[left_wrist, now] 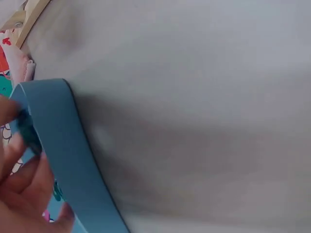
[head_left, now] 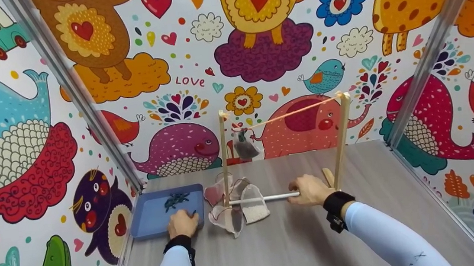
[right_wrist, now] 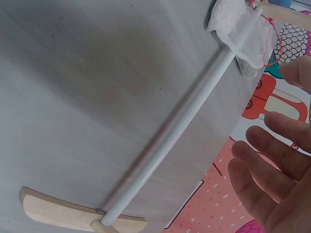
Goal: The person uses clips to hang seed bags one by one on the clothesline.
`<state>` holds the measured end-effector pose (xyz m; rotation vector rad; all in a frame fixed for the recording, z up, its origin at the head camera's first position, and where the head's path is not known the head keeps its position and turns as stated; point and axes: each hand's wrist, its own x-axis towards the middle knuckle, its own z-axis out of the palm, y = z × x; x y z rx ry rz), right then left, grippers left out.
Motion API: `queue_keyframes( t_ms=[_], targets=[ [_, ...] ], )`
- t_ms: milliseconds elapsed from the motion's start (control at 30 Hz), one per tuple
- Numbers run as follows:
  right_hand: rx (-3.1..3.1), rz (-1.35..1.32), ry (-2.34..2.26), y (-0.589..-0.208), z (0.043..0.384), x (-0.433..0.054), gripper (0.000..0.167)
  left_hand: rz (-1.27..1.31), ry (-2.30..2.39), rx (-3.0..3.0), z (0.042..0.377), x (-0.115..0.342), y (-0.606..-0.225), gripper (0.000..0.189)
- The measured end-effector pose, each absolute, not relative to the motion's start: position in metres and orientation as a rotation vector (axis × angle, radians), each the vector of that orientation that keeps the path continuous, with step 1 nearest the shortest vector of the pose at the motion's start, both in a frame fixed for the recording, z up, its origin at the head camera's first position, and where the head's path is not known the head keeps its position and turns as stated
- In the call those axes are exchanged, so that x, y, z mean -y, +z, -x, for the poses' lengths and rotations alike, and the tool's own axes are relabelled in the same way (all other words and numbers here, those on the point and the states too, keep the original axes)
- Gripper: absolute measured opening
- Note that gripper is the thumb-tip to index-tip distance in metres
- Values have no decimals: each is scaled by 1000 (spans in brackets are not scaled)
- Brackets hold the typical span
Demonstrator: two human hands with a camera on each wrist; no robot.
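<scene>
My left hand [head_left: 183, 223] is over the near right part of a blue tray [head_left: 144, 229]. In the left wrist view its thumb and fingers pinch a small dark green piece [left_wrist: 29, 133], apparently a clip, partly hidden by the fingers and tray wall. Several similar dark green clips [head_left: 177, 199] lie piled in the tray. My right hand [head_left: 310, 189] is beside the white rod [head_left: 280, 196] of a wooden stand; in the right wrist view its fingers [right_wrist: 252, 189] are spread, loosely bent and hold nothing. From the stand's string [head_left: 300, 111] hangs a mesh pouch [head_left: 247, 149] with dark contents.
Several mesh pouches lie around the stand's left foot, one with white grains [head_left: 256, 213]. Wooden posts [head_left: 341, 144] rise at both ends of the rod. Patterned walls and metal rails [head_left: 413, 64] enclose the table [head_left: 283, 250].
</scene>
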<state>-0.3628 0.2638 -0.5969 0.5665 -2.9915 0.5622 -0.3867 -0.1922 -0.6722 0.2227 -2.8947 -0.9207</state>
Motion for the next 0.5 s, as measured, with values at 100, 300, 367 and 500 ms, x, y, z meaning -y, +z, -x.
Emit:
queue_keyframes(
  t_ms=[100, 300, 367, 500],
  targets=[
    [2967, -600, 576, -595, 361, -259, 30, -219, -990, 2792, 385, 193, -666, 26],
    [2865, -721, 605, -588, 353, -244, 22, -49, -1043, 2582, 382, 179, -642, 23],
    [2839, -764, 622, -584, 350, -238, 20, 39, -1051, 2522, 381, 168, -631, 22],
    [2800, -819, 692, -573, 345, -219, 19, 184, -1114, 2470, 375, 139, -608, 19]
  ],
)
